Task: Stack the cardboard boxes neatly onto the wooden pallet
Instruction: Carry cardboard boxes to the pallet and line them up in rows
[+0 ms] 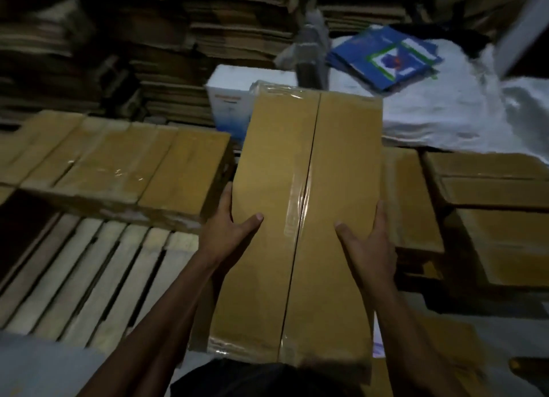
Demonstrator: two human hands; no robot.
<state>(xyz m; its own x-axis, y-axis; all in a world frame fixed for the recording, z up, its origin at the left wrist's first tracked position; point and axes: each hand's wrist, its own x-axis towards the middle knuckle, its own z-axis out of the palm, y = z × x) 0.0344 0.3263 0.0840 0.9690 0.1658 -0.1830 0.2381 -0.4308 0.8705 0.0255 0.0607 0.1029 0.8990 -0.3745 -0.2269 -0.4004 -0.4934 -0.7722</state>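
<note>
A long taped cardboard box point(300, 164) is held in front of me, its length running away from me. My left hand point(230, 227) grips its left edge, thumb on top and fingers down the side. My right hand point(371, 245) grips the right edge the same way. The wooden pallet point(98, 277) lies at lower left with bare slats showing. A row of taped cardboard boxes point(118, 164) lies across its far end. The held box is to the right of that row, above the pallet's right edge.
More cardboard boxes point(490, 206) are stacked at right. A white box point(228, 99) stands behind the held box. Blue printed cartons point(386, 57) lie on white sacking point(445, 108) at back right. Piles of flattened cardboard point(148, 40) fill the background.
</note>
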